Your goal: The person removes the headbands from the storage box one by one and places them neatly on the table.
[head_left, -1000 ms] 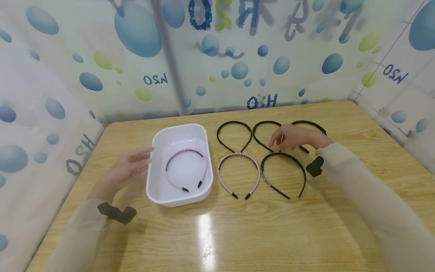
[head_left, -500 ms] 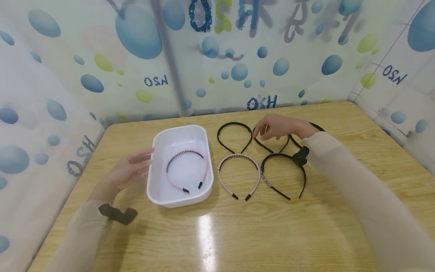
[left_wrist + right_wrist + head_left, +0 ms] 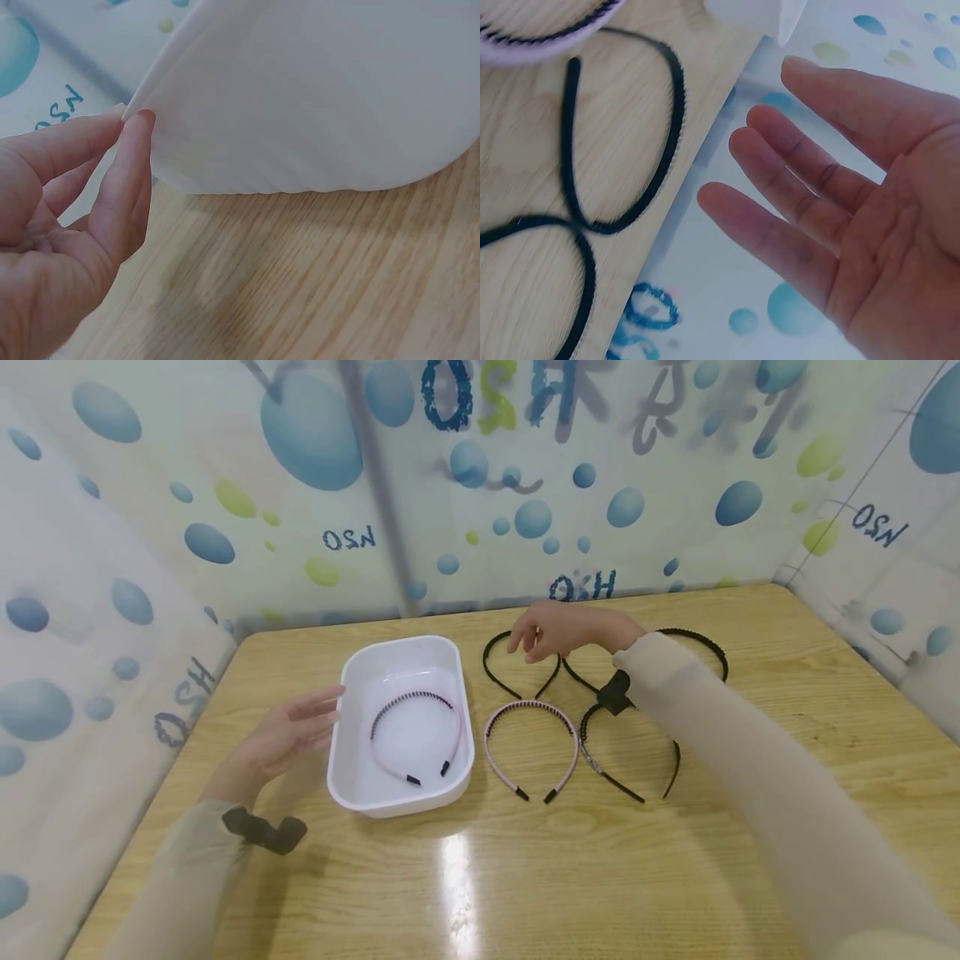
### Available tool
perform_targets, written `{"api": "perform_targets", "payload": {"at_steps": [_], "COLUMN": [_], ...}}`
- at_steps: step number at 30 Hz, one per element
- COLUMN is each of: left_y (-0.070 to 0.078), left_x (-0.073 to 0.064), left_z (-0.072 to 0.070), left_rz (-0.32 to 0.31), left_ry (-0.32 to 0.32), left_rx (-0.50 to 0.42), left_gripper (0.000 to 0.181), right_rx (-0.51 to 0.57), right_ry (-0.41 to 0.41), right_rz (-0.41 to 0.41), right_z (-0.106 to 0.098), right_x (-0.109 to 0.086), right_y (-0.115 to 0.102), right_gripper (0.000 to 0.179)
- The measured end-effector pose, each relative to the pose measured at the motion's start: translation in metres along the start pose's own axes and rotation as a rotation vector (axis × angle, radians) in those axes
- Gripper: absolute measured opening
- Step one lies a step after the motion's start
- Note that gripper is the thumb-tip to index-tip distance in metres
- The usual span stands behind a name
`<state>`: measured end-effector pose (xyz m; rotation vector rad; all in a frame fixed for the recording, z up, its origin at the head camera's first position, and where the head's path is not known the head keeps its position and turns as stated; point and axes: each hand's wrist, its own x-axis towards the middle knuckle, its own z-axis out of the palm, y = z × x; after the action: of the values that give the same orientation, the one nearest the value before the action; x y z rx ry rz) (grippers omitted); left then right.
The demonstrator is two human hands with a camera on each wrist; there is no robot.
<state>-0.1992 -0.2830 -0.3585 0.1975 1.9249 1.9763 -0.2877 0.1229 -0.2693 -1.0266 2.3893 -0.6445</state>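
Note:
My left hand (image 3: 296, 731) is at the left side of a white plastic tub (image 3: 397, 802); in the left wrist view its fingertips pinch the tub's rim (image 3: 150, 82). Inside the tub lies a pink headband (image 3: 456, 731) with dark teeth. Bare and with loosely bent fingers, my right hand (image 3: 562, 628) hovers over the black headband (image 3: 489, 664) at the back left of the group. In the right wrist view the right hand (image 3: 885, 187) holds nothing, its fingers apart from the black headband (image 3: 676, 97) below.
Another pink headband (image 3: 573, 752) lies right of the tub. Beside it is a black headband with a glittery patch (image 3: 592, 760). Two more black ones, one at the back middle (image 3: 577, 677) and one at the back right (image 3: 705, 643), are partly covered by the right arm. A patterned wall backs the wooden table (image 3: 570, 877).
My right hand has moved left across the back row, from between the middle and right black headbands to above the left one. My left hand has stayed at the tub.

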Motion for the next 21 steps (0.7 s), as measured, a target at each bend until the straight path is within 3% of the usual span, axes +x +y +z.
{"api": "perform_targets", "payload": {"at_steps": [3, 10, 21], "left_y": [0.001, 0.001, 0.001], "left_x": [0.0, 0.002, 0.001], "left_z": [0.001, 0.0, 0.0], "left_rz": [-0.001, -0.017, -0.01], "left_ry": [0.005, 0.022, 0.004], "left_rx": [0.007, 0.031, -0.005], "left_gripper": [0.044, 0.047, 0.044], "right_rx": [-0.01, -0.027, -0.026], "right_ry": [-0.008, -0.037, -0.069], "right_rz": [-0.017, 0.041, 0.031], "right_z": [0.001, 0.004, 0.012], "right_x": [0.009, 0.032, 0.066], "right_y": [-0.006, -0.021, -0.041], "right_gripper": [0.027, 0.027, 0.03]}}
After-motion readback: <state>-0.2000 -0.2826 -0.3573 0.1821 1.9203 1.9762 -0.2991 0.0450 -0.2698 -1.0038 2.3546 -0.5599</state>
